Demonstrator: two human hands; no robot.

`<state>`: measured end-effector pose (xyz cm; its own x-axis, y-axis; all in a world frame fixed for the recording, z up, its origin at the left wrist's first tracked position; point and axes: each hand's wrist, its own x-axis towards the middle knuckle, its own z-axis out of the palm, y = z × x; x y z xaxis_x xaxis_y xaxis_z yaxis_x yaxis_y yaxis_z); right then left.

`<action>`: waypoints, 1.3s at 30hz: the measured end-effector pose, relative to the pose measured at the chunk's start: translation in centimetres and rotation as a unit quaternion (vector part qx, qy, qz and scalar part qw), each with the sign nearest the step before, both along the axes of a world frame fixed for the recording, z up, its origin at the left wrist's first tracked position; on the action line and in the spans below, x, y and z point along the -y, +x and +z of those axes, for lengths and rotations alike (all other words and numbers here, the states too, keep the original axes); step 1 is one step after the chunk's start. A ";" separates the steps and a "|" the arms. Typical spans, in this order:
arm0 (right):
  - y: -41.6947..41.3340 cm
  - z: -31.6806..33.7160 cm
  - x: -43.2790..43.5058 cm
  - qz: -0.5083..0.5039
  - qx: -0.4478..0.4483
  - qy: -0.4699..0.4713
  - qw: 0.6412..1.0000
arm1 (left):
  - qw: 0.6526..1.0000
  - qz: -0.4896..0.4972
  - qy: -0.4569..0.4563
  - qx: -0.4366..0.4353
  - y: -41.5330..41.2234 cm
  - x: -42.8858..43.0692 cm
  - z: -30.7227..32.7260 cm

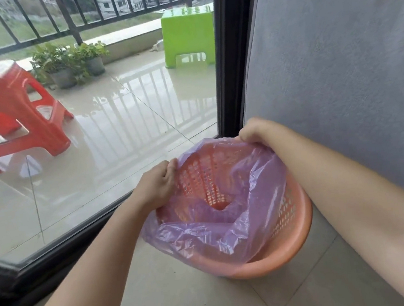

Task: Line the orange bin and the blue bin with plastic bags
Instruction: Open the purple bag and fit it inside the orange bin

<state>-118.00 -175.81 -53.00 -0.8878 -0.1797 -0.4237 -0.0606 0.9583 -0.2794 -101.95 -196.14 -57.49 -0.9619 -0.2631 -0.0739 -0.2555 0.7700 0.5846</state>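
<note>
The orange bin (297,245), a round perforated plastic basket, stands on the tiled floor, tilted toward me. A thin purple plastic bag (244,226) lies inside it and drapes over its near-left rim. My left hand (157,185) grips the bag's edge at the bin's left rim. My right hand (256,131) grips the bag's edge at the far rim, fingers curled over it. The bin's right rim is bare of bag. No blue bin is in view.
A glass door with a dark frame (225,57) runs along the left and far side. A grey curtain (336,62) hangs right behind the bin. Beyond the glass stand a red stool (12,109), a green stool (187,33) and potted plants (69,62).
</note>
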 end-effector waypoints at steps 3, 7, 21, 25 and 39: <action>-0.4 1.0 -0.8 0.017 0.002 0.026 1.000 | 0.999 0.013 0.025 0.025 -0.1 0.0 -0.1; 0.8 1.7 0.6 0.159 -0.212 -0.115 0.957 | 0.997 0.014 -0.069 0.019 -0.4 -0.6 -0.3; 1.1 -3.1 -1.4 0.176 -0.055 -0.054 0.981 | 0.996 0.071 -0.028 0.039 -0.5 -1.2 -0.2; 2.6 -2.4 -3.9 0.150 -0.135 -0.078 0.976 | 0.989 0.125 -0.076 0.028 -0.5 -0.7 -0.4; 7.8 -6.3 -9.3 -0.310 0.039 -0.434 0.845 | 0.974 -0.038 -0.156 -0.159 4.6 -11.6 7.5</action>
<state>-110.16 -166.53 -59.26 -0.9008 0.0369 -0.4327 0.4289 0.2315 -0.8732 -97.39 -184.51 -49.99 -0.9408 -0.1514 0.3034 -0.0344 0.9328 0.3588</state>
